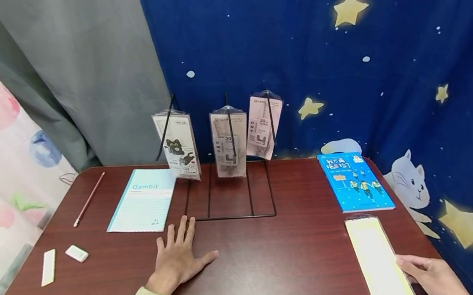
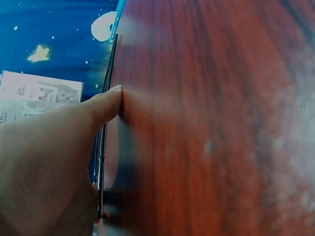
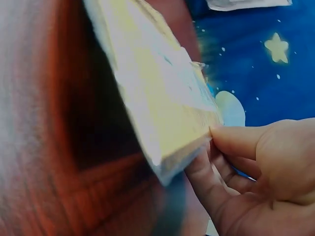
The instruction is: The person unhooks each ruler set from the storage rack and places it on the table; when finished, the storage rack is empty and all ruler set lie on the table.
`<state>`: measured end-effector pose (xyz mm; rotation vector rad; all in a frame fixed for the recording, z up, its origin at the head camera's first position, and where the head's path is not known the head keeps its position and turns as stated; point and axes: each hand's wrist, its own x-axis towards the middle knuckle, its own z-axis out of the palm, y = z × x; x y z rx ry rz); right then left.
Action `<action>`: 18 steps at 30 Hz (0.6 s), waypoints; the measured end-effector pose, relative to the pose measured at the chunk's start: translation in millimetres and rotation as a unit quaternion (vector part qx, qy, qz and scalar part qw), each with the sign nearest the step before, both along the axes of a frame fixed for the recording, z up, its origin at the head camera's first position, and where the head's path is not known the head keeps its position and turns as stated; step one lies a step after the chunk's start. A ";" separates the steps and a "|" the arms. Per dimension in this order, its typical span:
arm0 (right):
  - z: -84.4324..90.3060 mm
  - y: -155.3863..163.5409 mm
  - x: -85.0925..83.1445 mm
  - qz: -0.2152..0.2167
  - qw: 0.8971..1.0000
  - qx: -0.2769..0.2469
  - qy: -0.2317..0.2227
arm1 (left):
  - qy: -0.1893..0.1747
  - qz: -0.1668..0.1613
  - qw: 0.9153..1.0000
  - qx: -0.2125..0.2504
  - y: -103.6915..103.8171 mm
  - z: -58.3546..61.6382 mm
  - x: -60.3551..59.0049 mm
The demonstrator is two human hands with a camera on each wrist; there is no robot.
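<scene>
Right wrist view showed our right hand (image 3: 256,172) pinching the yellow packet (image 3: 162,103) by one edge at the table's (image 1: 278,261) right front. Our left hand (image 1: 178,260) lay flat, fingers spread. We judged that thin grip could let it slip.

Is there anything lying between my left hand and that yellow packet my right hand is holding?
Nothing visible does. The left hand rests flat on bare table, and only open wood lies between it and the yellow packet, whose near edge the right hand pinches. The blue book lies farther back, off that line.
</scene>
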<state>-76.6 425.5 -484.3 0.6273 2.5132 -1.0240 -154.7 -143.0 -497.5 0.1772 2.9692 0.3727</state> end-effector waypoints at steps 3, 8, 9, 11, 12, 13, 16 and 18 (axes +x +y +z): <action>-2.7 -5.3 -1.1 -0.004 1.000 0.021 0.022 | 0.003 0.002 1.000 0.000 -0.6 0.8 0.2; -6.0 -19.7 -2.7 -0.035 0.997 0.045 0.052 | 0.005 0.004 1.000 0.002 -2.4 2.0 1.2; -5.9 -22.3 -2.6 -0.039 0.996 0.056 0.055 | 0.005 0.004 1.000 0.003 -2.4 2.2 1.5; -4.0 -25.7 -1.8 -0.045 0.995 0.078 0.053 | 0.004 0.003 1.000 0.003 -1.8 2.9 1.4; -3.0 -27.1 -1.2 -0.047 0.994 0.089 0.052 | 0.004 0.002 1.000 0.003 -1.2 3.1 1.3; -2.0 -28.4 -0.5 -0.049 0.993 0.099 0.049 | 0.003 0.001 1.000 0.003 -0.6 3.4 1.2; -1.1 -31.2 1.5 -0.053 0.990 0.122 0.050 | 0.004 -0.002 1.000 0.003 1.5 3.8 0.8; -1.3 -31.9 2.5 -0.052 0.988 0.133 0.052 | 0.002 -0.002 1.000 0.002 2.4 3.3 0.7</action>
